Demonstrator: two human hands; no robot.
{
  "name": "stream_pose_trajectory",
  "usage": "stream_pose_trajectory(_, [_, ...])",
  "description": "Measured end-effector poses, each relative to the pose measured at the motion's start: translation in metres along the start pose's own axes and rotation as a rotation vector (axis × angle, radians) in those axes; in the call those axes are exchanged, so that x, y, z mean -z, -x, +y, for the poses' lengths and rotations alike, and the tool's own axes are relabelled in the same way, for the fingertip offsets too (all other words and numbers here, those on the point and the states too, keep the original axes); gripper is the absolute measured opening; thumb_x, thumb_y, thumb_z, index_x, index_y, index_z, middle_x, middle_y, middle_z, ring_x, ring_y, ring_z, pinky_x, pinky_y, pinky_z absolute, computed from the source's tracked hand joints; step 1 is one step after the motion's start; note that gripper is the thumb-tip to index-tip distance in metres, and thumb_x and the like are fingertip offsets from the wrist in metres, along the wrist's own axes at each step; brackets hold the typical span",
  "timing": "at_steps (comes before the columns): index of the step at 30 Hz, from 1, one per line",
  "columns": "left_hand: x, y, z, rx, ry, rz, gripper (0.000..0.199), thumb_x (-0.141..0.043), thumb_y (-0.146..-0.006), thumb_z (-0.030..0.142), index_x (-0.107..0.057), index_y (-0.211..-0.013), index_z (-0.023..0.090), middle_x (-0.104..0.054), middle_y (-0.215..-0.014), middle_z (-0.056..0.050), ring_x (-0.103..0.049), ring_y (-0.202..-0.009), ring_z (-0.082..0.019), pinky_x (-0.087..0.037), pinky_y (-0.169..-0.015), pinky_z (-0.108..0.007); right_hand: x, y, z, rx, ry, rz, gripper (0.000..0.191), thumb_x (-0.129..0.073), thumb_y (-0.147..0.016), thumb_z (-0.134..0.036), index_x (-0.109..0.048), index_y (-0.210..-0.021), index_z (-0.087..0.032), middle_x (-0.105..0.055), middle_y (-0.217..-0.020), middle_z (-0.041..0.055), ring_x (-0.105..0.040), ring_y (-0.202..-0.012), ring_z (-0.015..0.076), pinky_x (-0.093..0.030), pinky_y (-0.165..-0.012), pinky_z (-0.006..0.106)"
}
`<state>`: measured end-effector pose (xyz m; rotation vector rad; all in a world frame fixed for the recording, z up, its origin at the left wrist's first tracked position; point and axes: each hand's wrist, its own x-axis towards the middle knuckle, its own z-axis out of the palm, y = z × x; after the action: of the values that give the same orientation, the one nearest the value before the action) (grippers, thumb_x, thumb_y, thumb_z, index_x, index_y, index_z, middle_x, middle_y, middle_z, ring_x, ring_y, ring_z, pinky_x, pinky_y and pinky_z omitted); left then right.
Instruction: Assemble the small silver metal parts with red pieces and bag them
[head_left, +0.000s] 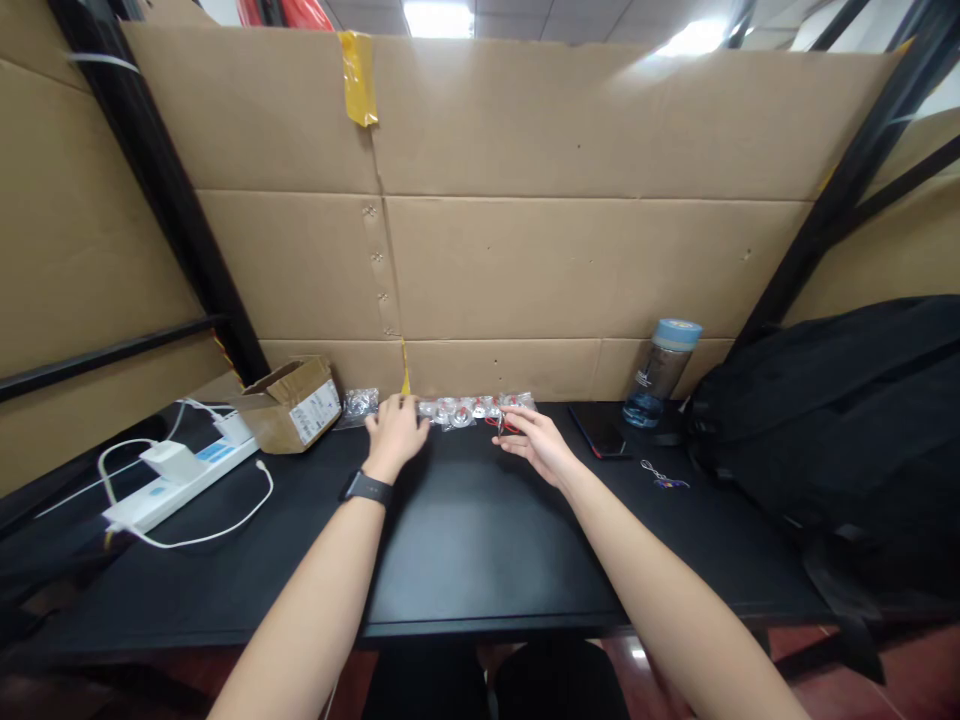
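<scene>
At the back of the black table, my left hand [396,432] reaches over the clear plastic bags, with thumb and fingers apart and the fingertips partly hidden. A small shiny bag [361,403] lies just to its left. To its right runs a row of clear packets [459,412] with red and silvery round pieces inside. Between thumb and fingers, my right hand [538,445] pinches a small metallic thing [501,424] whose kind I cannot make out. Something thin and red [511,426], like a loop, shows beside those fingers.
An opened cardboard box [294,405] and a white power strip [184,482] with cables lie left. On the right are a phone [598,432], a blue-lidded water bottle [660,375], a small corded trinket [664,478] and a black backpack [832,430]. A cardboard wall [495,260] stands behind.
</scene>
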<state>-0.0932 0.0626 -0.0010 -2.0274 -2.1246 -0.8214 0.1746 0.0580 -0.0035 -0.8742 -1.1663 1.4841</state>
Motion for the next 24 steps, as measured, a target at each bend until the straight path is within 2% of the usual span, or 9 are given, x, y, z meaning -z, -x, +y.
stream_pose_trajectory(4, [-0.001, -0.013, -0.046, 0.193, -0.111, -0.026, 0.046, -0.053, -0.088, 0.036, -0.054, -0.129, 0.017, -0.051, -0.139, -0.024, -0.045, -0.130, -0.040, -0.032, -0.102, -0.061, 0.006, 0.000, -0.001, 0.047, 0.024, -0.016, 0.041, -0.082, -0.078, -0.034, -0.070, -0.115, -0.023, -0.069, -0.113, 0.0094, -0.076, -0.081, 0.0203, -0.062, -0.075, 0.032])
stream_pose_trajectory(7, [-0.006, -0.013, -0.061, 0.280, -0.146, -0.093, 0.045, -0.052, -0.087, 0.036, -0.056, -0.127, 0.016, -0.054, -0.135, -0.025, -0.051, -0.125, -0.041, -0.030, -0.102, -0.065, 0.007, -0.001, 0.001, 0.055, 0.052, 0.007, 0.048, -0.087, -0.070, -0.027, -0.070, -0.115, -0.023, -0.066, -0.113, 0.0079, -0.075, -0.078, 0.0180, -0.062, -0.076, 0.031])
stream_pose_trajectory(9, [-0.010, -0.011, -0.063, 0.316, -0.156, -0.134, 0.043, -0.049, -0.088, 0.035, -0.058, -0.125, 0.015, -0.057, -0.134, -0.026, -0.053, -0.122, -0.042, -0.030, -0.100, -0.065, 0.007, -0.002, 0.002, 0.049, 0.063, 0.026, 0.049, -0.088, -0.068, -0.026, -0.070, -0.113, -0.023, -0.065, -0.113, 0.0076, -0.074, -0.076, 0.0168, -0.062, -0.074, 0.031])
stream_pose_trajectory(12, [-0.015, -0.011, -0.060, 0.328, -0.201, -0.125, 0.037, -0.044, -0.088, 0.025, -0.063, -0.117, 0.013, -0.060, -0.130, -0.025, -0.054, -0.120, -0.040, -0.033, -0.097, -0.059, 0.006, -0.002, 0.000, 0.049, 0.070, 0.040, 0.046, -0.088, -0.069, -0.025, -0.070, -0.111, -0.023, -0.065, -0.112, 0.0070, -0.074, -0.073, 0.0151, -0.062, -0.072, 0.030])
stream_pose_trajectory(15, [-0.015, -0.012, -0.057, 0.316, -0.256, -0.116, 0.031, -0.046, -0.084, 0.018, -0.069, -0.103, 0.013, -0.068, -0.116, -0.023, -0.058, -0.113, -0.037, -0.034, -0.092, -0.053, 0.007, -0.001, -0.004, 0.055, 0.074, 0.051, 0.043, -0.086, -0.071, -0.024, -0.069, -0.110, -0.022, -0.065, -0.111, 0.0067, -0.073, -0.072, 0.0140, -0.061, -0.071, 0.029])
stream_pose_trajectory(18, [-0.012, -0.013, -0.056, 0.322, -0.258, -0.117, 0.027, -0.048, -0.085, 0.021, -0.072, -0.095, 0.015, -0.073, -0.100, -0.020, -0.063, -0.102, -0.035, -0.033, -0.090, -0.050, 0.008, -0.001, -0.007, 0.057, 0.080, 0.057, 0.043, -0.084, -0.072, -0.024, -0.069, -0.111, -0.022, -0.065, -0.110, 0.0067, -0.073, -0.072, 0.0139, -0.061, -0.070, 0.027])
stream_pose_trajectory(22, [-0.006, -0.013, -0.052, 0.363, -0.257, -0.010, 0.028, -0.050, -0.087, 0.029, -0.075, -0.090, 0.017, -0.074, -0.094, -0.018, -0.062, -0.101, -0.036, -0.029, -0.092, -0.052, 0.011, -0.002, -0.009, 0.065, 0.095, 0.064, 0.045, -0.084, -0.071, -0.026, -0.068, -0.112, -0.022, -0.064, -0.110, 0.0068, -0.073, -0.072, 0.0140, -0.060, -0.070, 0.027])
stream_pose_trajectory(24, [-0.001, -0.013, -0.044, 0.323, -0.239, 0.064, 0.028, -0.050, -0.086, 0.031, -0.075, -0.086, 0.017, -0.074, -0.094, -0.018, -0.060, -0.104, -0.036, -0.028, -0.093, -0.053, 0.014, -0.004, -0.009, 0.084, 0.123, 0.073, 0.046, -0.084, -0.071, -0.027, -0.068, -0.113, -0.022, -0.065, -0.111, 0.0074, -0.073, -0.072, 0.0135, -0.059, -0.068, 0.026])
